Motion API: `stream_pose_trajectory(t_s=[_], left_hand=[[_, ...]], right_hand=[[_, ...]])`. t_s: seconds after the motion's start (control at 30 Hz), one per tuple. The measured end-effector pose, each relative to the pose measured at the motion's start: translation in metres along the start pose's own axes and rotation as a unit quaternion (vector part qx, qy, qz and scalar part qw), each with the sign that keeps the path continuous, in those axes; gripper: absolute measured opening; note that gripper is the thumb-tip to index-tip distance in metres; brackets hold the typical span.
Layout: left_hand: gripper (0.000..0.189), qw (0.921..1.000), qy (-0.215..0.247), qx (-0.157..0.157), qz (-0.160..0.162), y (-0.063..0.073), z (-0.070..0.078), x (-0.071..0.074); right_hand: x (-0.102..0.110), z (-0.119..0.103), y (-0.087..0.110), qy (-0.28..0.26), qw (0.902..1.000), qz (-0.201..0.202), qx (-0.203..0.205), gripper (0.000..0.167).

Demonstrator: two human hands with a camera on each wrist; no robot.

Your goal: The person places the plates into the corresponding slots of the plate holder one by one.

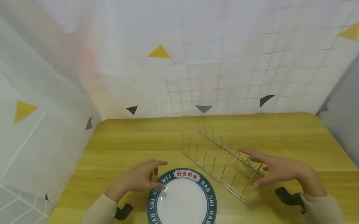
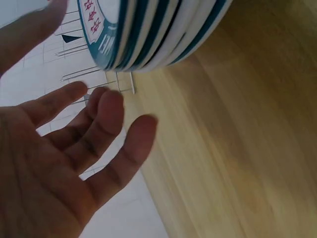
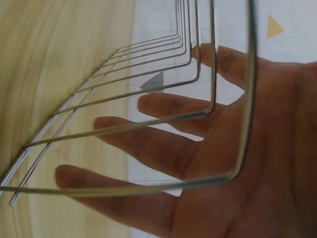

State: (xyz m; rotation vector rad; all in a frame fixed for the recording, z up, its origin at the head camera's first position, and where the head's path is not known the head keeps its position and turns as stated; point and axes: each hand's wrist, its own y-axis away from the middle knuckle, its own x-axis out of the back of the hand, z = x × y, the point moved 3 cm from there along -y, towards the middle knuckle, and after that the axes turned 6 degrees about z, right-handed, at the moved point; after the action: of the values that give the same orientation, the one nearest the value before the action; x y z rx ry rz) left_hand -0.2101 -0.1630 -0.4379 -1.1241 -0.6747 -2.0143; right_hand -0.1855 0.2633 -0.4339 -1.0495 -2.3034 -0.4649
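Note:
A stack of several round plates (image 1: 182, 206), white with a teal lettered rim, sits at the front middle of the table. Its layered edges (image 2: 163, 34) show in the left wrist view. My left hand (image 1: 137, 178) hovers by the stack's upper left side, fingers loosely bent and holding nothing; the thumb tip overlaps the rim in the head view, and I cannot tell whether it touches. Right of the plates stands a metal wire dish rack (image 1: 216, 178) with upright prongs, set diagonally. Beside its right side is my right hand (image 1: 280, 168), fingers spread behind the wires (image 3: 148, 121), gripping nothing.
The yellowish wooden table (image 1: 129, 141) has rounded far corners. White sheeting (image 1: 230, 82) with triangles and grid lines rises behind and on both sides. A black wrist-worn device (image 1: 123, 212) hangs under the left wrist, another (image 1: 287, 197) under the right.

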Motion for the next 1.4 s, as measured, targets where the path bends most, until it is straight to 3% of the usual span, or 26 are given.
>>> stream_pose_trajectory(t_s=[0.13, 0.33, 0.53, 0.8, 0.97, 1.4], left_hand=[[0.081, 0.9997, 0.007, 0.006, -0.023, 0.004, -0.005, -0.004], [0.071, 0.9995, 0.012, 0.005, -0.03, 0.009, -0.013, -0.007], [0.057, 0.9993, 0.03, -0.004, -0.024, 0.015, -0.023, -0.01], [0.043, 0.9993, 0.027, 0.011, 0.021, 0.022, -0.026, -0.005], [0.041, 0.9971, 0.043, 0.022, 0.059, 0.027, -0.022, 0.005], [0.057, 0.9893, 0.109, -0.023, 0.094, 0.036, -0.012, 0.028]], right_hand=[[-0.002, 0.003, -0.003, -0.027, 0.9994, -0.021, -0.007, 0.108], [-0.003, 0.009, -0.005, -0.05, 0.9981, -0.033, -0.017, 0.111], [-0.006, 0.006, -0.007, -0.031, 0.9987, -0.037, 0.014, 0.117], [-0.008, 0.007, -0.012, -0.041, 0.998, -0.043, 0.023, 0.117], [-0.009, 0.008, -0.013, -0.046, 0.9974, -0.045, 0.032, 0.115], [-0.013, 0.017, -0.017, -0.06, 0.9943, -0.052, 0.071, 0.103]])
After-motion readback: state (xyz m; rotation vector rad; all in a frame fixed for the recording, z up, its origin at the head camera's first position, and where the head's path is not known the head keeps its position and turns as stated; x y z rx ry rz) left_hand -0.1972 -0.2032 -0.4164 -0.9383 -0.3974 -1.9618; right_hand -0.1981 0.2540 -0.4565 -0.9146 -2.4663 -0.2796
